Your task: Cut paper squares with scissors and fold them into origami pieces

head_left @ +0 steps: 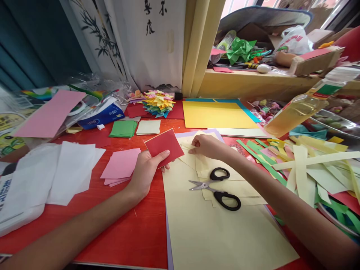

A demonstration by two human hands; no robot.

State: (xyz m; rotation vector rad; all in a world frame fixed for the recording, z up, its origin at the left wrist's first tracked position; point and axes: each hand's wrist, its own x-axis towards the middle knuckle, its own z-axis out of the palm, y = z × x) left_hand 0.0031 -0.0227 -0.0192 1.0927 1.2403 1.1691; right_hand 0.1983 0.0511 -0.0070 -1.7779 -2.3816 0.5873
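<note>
The red square (pixel 165 146) is clamped between thumb and fingers of the left hand (pixel 144 172), near the pink squares (pixel 119 164). Light, easily creased paper is expected; edges should be held. Whether cream pieces (pixel 203 165) are gripped by the right hand (pixel 207 147) cannot be told.

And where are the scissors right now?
In the head view, the scissors lie right of centre on the pale yellow sheets, just below the right hand.

Matt red paper square (pixel 165 147); scissors (pixel 205 185) of shiny metal, smooth plastic; glossy tabletop (pixel 123 232)
</note>
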